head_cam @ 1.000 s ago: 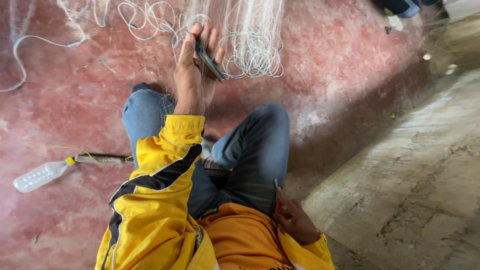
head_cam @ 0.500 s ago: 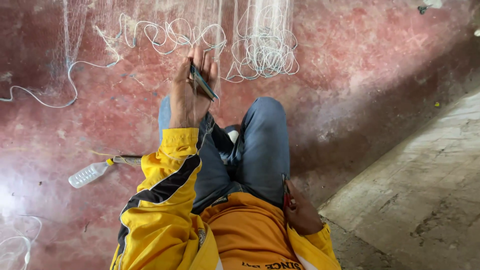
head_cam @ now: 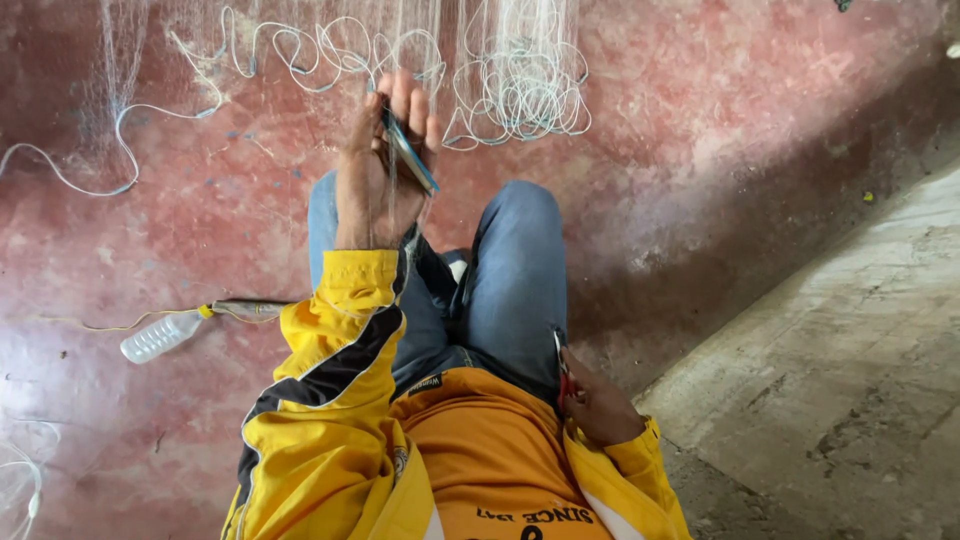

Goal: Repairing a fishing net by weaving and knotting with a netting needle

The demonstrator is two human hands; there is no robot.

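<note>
Left grip (head_cam: pixel 385 165) is raised over the knees, fingers closed on a flat dark netting needle (head_cam: pixel 408 152) with fine net (head_cam: pixel 510 80) strands running up from it. Right grip (head_cam: pixel 598 405) rests by the hip, closed on small scissors (head_cam: pixel 560 362), mostly hidden. Red floor (head_cam: pixel 720 130) lies open to the right, up to a grey concrete edge (head_cam: pixel 800 290). A bottle (head_cam: pixel 160 336) lies left; the net is cut off at top.

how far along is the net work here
Hard to gauge. Done: nothing finished shows; white cord and fine net lie spread in loops on the red floor. In hand: the left hand is raised with a flat blue tool and net strands; the right hand holds a small red-handled tool by the knee. Left: most of the netting lies loose.
</note>
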